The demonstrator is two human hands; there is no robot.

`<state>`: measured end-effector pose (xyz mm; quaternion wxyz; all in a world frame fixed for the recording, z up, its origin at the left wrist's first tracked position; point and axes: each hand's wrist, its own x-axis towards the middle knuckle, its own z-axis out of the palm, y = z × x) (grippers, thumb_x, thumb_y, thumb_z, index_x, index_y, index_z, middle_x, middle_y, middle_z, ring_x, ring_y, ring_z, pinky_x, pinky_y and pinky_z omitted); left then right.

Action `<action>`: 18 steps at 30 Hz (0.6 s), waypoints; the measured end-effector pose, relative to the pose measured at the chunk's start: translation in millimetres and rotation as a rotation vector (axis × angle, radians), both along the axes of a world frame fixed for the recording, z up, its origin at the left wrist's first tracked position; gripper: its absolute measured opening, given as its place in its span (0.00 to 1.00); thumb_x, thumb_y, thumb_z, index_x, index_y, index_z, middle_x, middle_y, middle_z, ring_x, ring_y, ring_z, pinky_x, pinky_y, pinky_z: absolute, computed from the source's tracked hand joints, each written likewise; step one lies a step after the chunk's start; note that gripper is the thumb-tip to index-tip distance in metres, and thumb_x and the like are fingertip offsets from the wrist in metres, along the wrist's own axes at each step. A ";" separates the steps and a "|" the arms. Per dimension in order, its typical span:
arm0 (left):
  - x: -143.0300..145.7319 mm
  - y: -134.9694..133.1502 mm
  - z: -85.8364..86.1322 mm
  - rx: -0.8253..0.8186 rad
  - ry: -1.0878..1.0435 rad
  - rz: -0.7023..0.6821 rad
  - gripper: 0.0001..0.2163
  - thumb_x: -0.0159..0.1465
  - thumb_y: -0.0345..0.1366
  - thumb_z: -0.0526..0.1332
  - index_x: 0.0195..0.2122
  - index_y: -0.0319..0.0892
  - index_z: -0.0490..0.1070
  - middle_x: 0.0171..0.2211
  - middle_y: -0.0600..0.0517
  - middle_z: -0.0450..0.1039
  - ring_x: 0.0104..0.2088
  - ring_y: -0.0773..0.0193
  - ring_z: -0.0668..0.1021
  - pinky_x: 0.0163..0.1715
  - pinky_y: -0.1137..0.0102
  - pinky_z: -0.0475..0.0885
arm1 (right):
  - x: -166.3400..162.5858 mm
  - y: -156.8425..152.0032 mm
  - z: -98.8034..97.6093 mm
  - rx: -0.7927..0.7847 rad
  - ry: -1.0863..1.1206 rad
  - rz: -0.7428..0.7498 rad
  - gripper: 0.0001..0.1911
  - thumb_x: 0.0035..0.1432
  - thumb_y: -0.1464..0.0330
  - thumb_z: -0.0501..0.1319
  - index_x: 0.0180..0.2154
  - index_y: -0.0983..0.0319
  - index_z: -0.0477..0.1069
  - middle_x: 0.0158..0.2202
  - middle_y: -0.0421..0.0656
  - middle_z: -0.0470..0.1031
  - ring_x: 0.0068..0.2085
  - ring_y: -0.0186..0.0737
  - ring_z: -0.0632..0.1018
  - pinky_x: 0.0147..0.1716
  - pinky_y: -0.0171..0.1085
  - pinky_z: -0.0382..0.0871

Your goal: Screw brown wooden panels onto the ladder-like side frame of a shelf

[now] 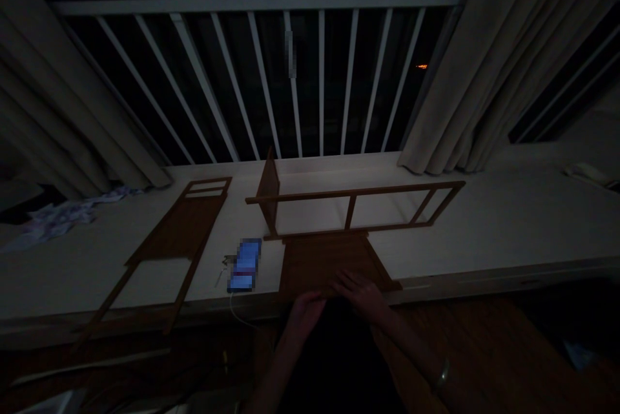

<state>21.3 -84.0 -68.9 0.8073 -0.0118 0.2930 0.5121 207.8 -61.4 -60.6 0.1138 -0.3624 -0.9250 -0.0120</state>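
In the dim head view, a dark brown wooden panel (pixel 324 259) lies at the sill's front edge, in front of my lap. My left hand (pixel 307 310) is closed at the panel's near edge, its fingertips partly hidden. Across the near part of the panel's surface, my right hand (pixel 361 294) rests with fingers stretched out and apart. Just behind the panel stands a long wooden frame (pixel 351 210) with crossbars, on its side. An upright wooden board (pixel 269 191) meets the frame's left end.
On the left, another wooden frame with a panel (pixel 179 227) lies with its legs past the sill's edge. A lit phone (pixel 245 265) with a cable lies between. White railings (pixel 320 78) and curtains (pixel 450 65) stand behind the pale sill (pixel 508 227).
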 end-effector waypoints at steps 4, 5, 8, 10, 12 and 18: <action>0.6 4.3 4.6 -0.015 0.017 -0.002 0.17 0.51 0.20 0.52 0.42 0.28 0.67 0.38 0.41 0.73 0.41 0.58 0.75 0.48 0.65 0.65 | -0.5 4.4 0.6 -0.011 0.009 0.005 0.36 0.44 0.81 0.53 0.56 0.55 0.54 0.57 0.45 0.58 0.56 0.43 0.61 0.51 0.42 0.60; 1.1 4.7 5.3 -0.030 0.030 0.010 0.17 0.51 0.19 0.52 0.43 0.28 0.67 0.38 0.41 0.73 0.40 0.58 0.75 0.48 0.65 0.65 | -0.5 4.8 0.9 -0.019 0.010 0.007 0.37 0.43 0.81 0.53 0.56 0.55 0.53 0.57 0.45 0.57 0.56 0.43 0.60 0.51 0.42 0.60; 3.1 3.8 5.0 -0.067 0.055 0.060 0.18 0.50 0.18 0.51 0.43 0.30 0.67 0.38 0.43 0.73 0.39 0.59 0.76 0.46 0.65 0.66 | 0.1 5.5 0.5 -0.050 0.005 0.008 0.38 0.43 0.81 0.53 0.56 0.54 0.53 0.57 0.45 0.57 0.57 0.42 0.59 0.51 0.42 0.59; 4.2 0.6 2.6 -0.085 0.072 0.085 0.18 0.50 0.17 0.51 0.42 0.30 0.67 0.37 0.43 0.74 0.39 0.59 0.76 0.46 0.65 0.67 | 0.7 4.8 -0.1 -0.076 -0.001 0.008 0.37 0.43 0.81 0.53 0.56 0.53 0.53 0.57 0.44 0.57 0.57 0.42 0.59 0.51 0.42 0.59; 4.5 -5.4 -0.9 -0.120 0.092 0.091 0.17 0.49 0.17 0.51 0.40 0.30 0.68 0.35 0.44 0.74 0.38 0.59 0.76 0.46 0.65 0.67 | 0.9 1.6 1.4 -0.103 -0.001 0.012 0.35 0.45 0.80 0.53 0.55 0.53 0.54 0.57 0.43 0.58 0.57 0.41 0.59 0.51 0.42 0.59; -2.5 -37.7 -6.7 -0.147 0.047 0.075 0.15 0.47 0.18 0.52 0.35 0.33 0.70 0.32 0.45 0.74 0.42 0.57 0.74 0.50 0.64 0.63 | 6.4 -30.8 24.1 -0.186 0.069 0.080 0.28 0.53 0.66 0.56 0.56 0.56 0.53 0.56 0.44 0.59 0.57 0.43 0.58 0.54 0.47 0.53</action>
